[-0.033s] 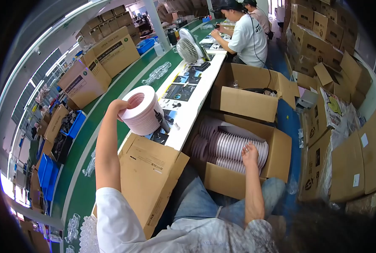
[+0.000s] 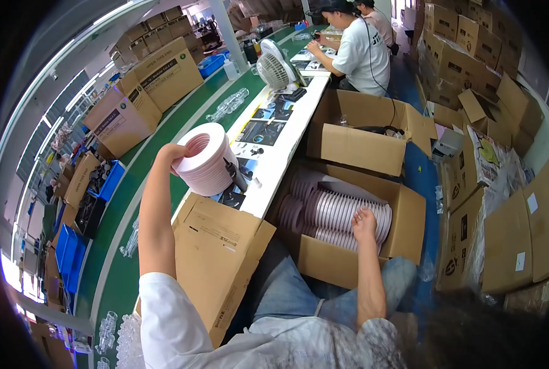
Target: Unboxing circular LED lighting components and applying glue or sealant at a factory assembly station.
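Note:
My left hand (image 2: 173, 155) is closed on the left rim of a stack of pale pink flat rings (image 2: 205, 165), which stands tilted on the white worktop at its near end. Some of its fingers are hidden behind the rings. Down to the right, my right hand (image 2: 364, 224) hovers at the rows of similar rings (image 2: 334, 212) packed on edge in a cardboard box (image 2: 412, 222). Its fingers are curled together; whether they pinch anything is too small to tell. A black bottle-shaped part (image 2: 236, 175) leans beside the stack.
A flattened carton (image 2: 216, 252) lies before me, beside my legs. Along the white worktop (image 2: 279, 147) are printed sheets, small black parts and a fan (image 2: 274, 71). A green conveyor (image 2: 164, 154) carries clear plastic pieces. Two people sit further along; cartons (image 2: 462, 67) are stacked at right.

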`<state>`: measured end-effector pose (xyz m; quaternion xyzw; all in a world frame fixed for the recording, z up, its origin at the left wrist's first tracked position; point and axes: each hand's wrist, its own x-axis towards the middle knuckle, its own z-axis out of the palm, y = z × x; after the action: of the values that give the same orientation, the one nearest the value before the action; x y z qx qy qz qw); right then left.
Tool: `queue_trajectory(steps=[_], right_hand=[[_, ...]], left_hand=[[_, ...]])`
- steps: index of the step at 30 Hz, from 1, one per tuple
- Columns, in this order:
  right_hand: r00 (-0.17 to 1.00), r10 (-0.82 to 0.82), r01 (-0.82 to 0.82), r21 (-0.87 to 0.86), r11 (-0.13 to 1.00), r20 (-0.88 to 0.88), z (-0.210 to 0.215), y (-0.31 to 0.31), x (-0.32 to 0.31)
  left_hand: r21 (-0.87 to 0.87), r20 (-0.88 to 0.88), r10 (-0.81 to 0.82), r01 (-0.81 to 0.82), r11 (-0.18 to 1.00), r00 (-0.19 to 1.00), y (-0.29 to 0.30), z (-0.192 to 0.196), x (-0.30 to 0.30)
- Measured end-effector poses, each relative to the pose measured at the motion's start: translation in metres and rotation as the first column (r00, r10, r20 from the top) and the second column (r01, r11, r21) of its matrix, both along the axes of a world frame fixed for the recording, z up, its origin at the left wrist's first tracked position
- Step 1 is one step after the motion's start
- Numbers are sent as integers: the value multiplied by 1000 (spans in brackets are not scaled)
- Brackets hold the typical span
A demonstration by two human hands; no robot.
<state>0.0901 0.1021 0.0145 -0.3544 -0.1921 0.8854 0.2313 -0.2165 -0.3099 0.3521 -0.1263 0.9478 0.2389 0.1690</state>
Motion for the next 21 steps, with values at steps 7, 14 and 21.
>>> queue_trajectory(steps=[7, 14, 21], right_hand=[[996, 86, -86, -26, 996, 23, -25, 2, 4], [996, 80, -77, -104, 992, 30, -45, 0, 10], [993, 80, -71, -95, 993, 85, -53, -6, 16]], left_hand=[[-119, 30, 14, -10, 993, 999, 10, 5, 5], [-210, 2, 14, -13, 978, 1000, 10, -5, -18], [-474, 31, -229, 217, 854, 973, -14, -42, -86]])
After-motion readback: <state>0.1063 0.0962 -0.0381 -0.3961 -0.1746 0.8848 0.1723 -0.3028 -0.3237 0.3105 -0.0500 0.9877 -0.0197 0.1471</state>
